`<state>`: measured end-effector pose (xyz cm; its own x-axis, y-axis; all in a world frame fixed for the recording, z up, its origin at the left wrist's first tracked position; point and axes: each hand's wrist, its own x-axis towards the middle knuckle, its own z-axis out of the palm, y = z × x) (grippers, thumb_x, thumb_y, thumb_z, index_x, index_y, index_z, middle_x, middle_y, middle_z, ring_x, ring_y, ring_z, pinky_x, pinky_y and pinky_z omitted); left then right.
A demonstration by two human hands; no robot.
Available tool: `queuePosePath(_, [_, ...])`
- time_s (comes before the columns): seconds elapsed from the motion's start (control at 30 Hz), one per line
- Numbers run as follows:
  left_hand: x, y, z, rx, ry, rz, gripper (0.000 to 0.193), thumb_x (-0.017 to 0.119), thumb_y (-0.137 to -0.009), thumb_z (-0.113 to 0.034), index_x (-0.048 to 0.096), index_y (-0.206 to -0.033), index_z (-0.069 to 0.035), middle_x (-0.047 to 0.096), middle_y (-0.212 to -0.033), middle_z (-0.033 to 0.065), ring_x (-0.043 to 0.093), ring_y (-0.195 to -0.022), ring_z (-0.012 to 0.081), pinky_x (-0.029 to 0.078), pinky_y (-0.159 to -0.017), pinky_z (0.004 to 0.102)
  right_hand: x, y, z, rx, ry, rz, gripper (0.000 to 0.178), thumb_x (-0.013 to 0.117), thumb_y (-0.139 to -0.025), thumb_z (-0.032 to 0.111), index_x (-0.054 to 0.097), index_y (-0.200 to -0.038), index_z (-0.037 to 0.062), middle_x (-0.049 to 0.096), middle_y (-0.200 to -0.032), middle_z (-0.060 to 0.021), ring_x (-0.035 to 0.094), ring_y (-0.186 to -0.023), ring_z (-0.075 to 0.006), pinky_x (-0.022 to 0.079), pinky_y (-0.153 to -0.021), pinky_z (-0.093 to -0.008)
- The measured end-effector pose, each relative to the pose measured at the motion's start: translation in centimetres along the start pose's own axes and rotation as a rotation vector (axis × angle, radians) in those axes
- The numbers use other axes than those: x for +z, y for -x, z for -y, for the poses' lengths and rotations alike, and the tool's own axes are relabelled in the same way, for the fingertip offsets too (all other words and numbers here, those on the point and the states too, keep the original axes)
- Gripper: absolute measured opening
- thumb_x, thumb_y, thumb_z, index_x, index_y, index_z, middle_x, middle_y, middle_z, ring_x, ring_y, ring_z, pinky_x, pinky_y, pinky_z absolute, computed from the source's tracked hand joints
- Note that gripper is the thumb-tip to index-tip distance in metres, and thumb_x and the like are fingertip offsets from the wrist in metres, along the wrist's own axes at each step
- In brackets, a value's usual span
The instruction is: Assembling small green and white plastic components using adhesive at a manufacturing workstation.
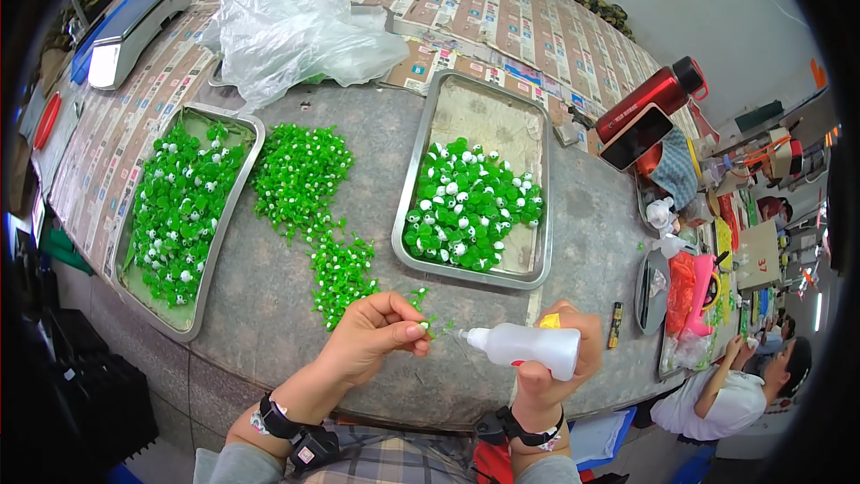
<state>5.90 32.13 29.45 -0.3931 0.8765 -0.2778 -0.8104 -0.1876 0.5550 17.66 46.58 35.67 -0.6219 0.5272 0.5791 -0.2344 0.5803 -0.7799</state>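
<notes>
Two bare hands, both closed on work, we entered first. Left hand [378, 330]: thumb and fingertips pinching a tiny green-and-white plastic piece [425, 326], just above the grey, worn-topped desk [269, 323]. Right hand [589, 341]: wrapped round a translucent white, soft-looking plastic squeeze bottle [546, 351], tilted nearly level, nozzle toward the piece; whether the two touched, we could not tell.

Handling, as we judged it: bottle light, its wall likely to yield under pressure, best gripped round the body, clear of the nozzle. Piece nearly weightless, pliant at the green part, easily dropped, best taken between fingertips.

Stock on the desk: one loose heap of small green-and-white pieces [300, 170], beside the left hand; one narrow steel-rimmed tray [220, 260] of green pieces with white balls, to the left; one rectangular steel tray [470, 108], similarly filled, beyond the bottle.

Markings: bottle, a yellow patch and a red spot, no words we could make out; red metal flask [638, 106], pale lettering too small to read; patterned covering sheet [502, 0], repeated printed blocks, likewise; cream panel [751, 246], large dark numerals.
</notes>
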Motion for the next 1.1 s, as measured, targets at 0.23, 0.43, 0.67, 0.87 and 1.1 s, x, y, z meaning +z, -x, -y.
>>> queuePosePath(0.23, [0.1, 0.0, 0.0, -0.014, 0.001, 0.001, 0.006, 0.056, -0.075, -0.004, 0.052, -0.079, -0.001, 0.058, -0.072, 0.0088, 0.057, -0.064, 0.0138, 0.048, -0.059, 0.0246, 0.2, 0.0, -0.1, 0.012, 0.015, -0.01, 0.044, 0.075, -0.056, 0.029, 0.046, -0.079, 0.0043, 0.048, -0.058, -0.0048, 0.041, -0.048, -0.0128, 0.03, -0.044, -0.0242])
queuePosePath(0.43, [-0.1, 0.1, -0.1, -0.016, 0.01, 0.0, 0.007, 0.056, -0.076, -0.006, 0.052, -0.079, -0.001, 0.059, -0.072, 0.0091, 0.057, -0.063, 0.0135, 0.048, -0.059, 0.0242, 0.5, 0.5, -0.7, 0.009, -0.029, -0.101, 0.047, 0.074, -0.057, 0.033, 0.046, -0.08, 0.0037, 0.048, -0.057, -0.0042, 0.041, -0.048, -0.0122, 0.029, -0.044, -0.0242])
queuePosePath(0.67, [0.1, 0.1, -0.1, -0.035, 0.01, 0.004, 0.007, 0.056, -0.076, -0.007, 0.052, -0.078, -0.002, 0.059, -0.071, 0.0096, 0.057, -0.062, 0.0134, 0.048, -0.057, 0.024, 0.4, 0.0, 0.0, 0.037, 0.033, -0.107, 0.046, 0.07, -0.061, 0.039, 0.044, -0.078, 0.0045, 0.047, -0.057, -0.0028, 0.042, -0.049, -0.0105, 0.03, -0.045, -0.0224])
queuePosePath(0.87, [0.0, 0.0, 0.2, 0.046, -0.044, -0.017, 0.008, 0.057, -0.075, -0.004, 0.053, -0.08, -0.001, 0.058, -0.072, 0.0076, 0.057, -0.064, 0.0133, 0.047, -0.06, 0.0241, 1.2, -0.1, 1.0, 0.204, 0.029, -0.318, 0.059, 0.063, -0.057, 0.058, 0.04, -0.072, 0.0058, 0.034, -0.057, 0.0004, 0.034, -0.051, -0.0082, 0.024, -0.044, -0.0203])
queuePosePath(1.1, [0.5, -0.1, 0.4, 0.224, -0.174, -0.099, 0.009, 0.059, -0.07, 0.0, 0.052, -0.075, -0.002, 0.054, -0.075, 0.0086, 0.054, -0.064, 0.015, 0.046, -0.058, 0.0253, 0.8, 0.2, 0.3, 0.214, 0.035, -0.257, 0.057, 0.064, -0.057, 0.056, 0.04, -0.071, 0.006, 0.035, -0.055, 0.0007, 0.035, -0.05, -0.0081, 0.024, -0.044, -0.0198])
